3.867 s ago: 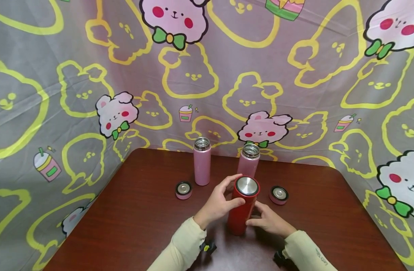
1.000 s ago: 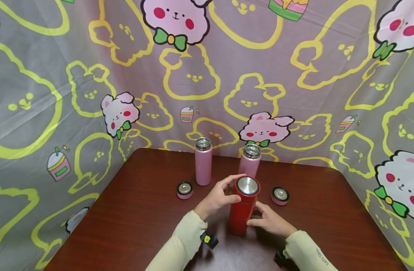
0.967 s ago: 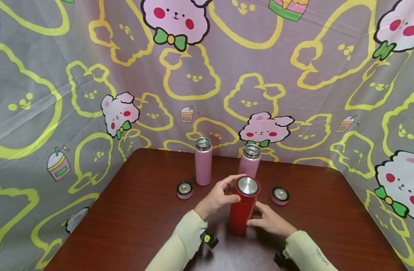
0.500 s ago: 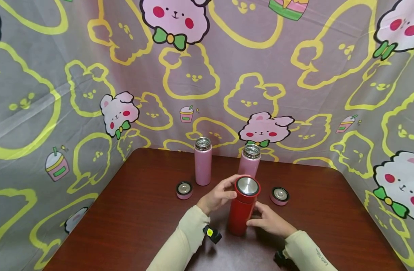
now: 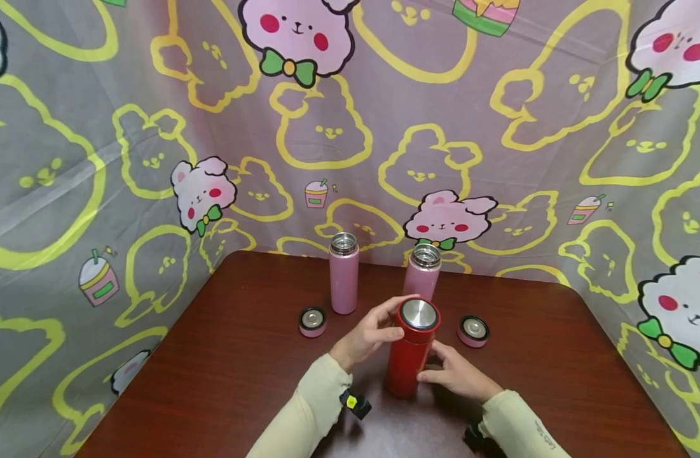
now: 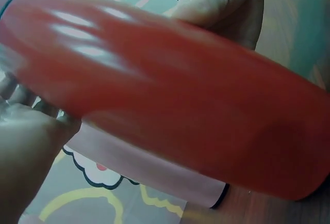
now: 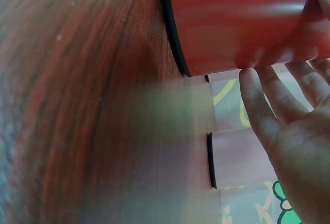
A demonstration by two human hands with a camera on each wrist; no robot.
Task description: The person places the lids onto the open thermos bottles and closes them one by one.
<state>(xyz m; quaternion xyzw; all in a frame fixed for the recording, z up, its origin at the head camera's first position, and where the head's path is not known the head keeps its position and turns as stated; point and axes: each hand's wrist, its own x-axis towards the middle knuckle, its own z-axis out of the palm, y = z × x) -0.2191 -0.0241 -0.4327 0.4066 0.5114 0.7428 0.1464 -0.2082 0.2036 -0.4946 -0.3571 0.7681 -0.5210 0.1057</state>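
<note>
A red thermos flask (image 5: 407, 369) stands upright on the table in front of me. Its lid (image 5: 420, 315) is on, with a shiny steel disc on top. My left hand (image 5: 363, 337) grips the lid from the left, thumb on the near side and fingers behind it. Lower down, my right hand (image 5: 458, 374) holds the red body from the right. In the right wrist view, the fingertips (image 7: 249, 74) touch the side of the flask, whose black base meets the wood. The left wrist view shows the body up close between both hands; the far fingers are partly hidden.
Two lidless pink flasks stand behind: one pink flask (image 5: 343, 283) at left, and another pink flask (image 5: 423, 280) partly hidden by the red one. A pink lid (image 5: 312, 322) lies upside down at left, another lid (image 5: 473, 331) at right. Patterned cloth (image 5: 338, 102) surrounds the brown table (image 5: 241, 356).
My left hand has turned back and forth slightly around the lid, its thumb sliding left and then a little right again. The right hand and the flask stay in place.
</note>
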